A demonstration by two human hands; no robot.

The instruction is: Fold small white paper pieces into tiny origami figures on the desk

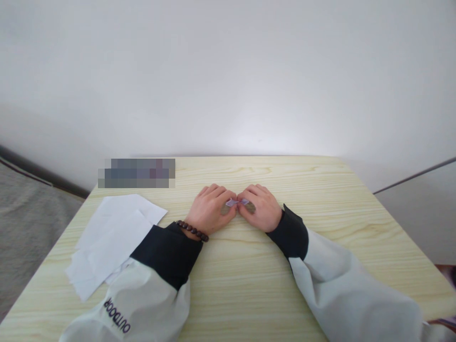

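My left hand (213,208), with a dark bead bracelet (192,231) at its wrist, is closed in a pinch on a small folded piece of paper (231,203). Opposite it, my right hand (261,207) pinches the same paper from the other side. The fingertips of both hands meet at the middle of the paper. Only small white-lilac parts of it show inside the loops of thumb and finger; the rest is hidden. Both hands are low over the wooden table (249,275).
Loose white paper sheets (117,237) lie overlapping at the table's left, partly under my left sleeve (142,294). A pixelated, unreadable patch (137,173) covers something at the back left. A white wall (228,80) rises behind the table's far edge.
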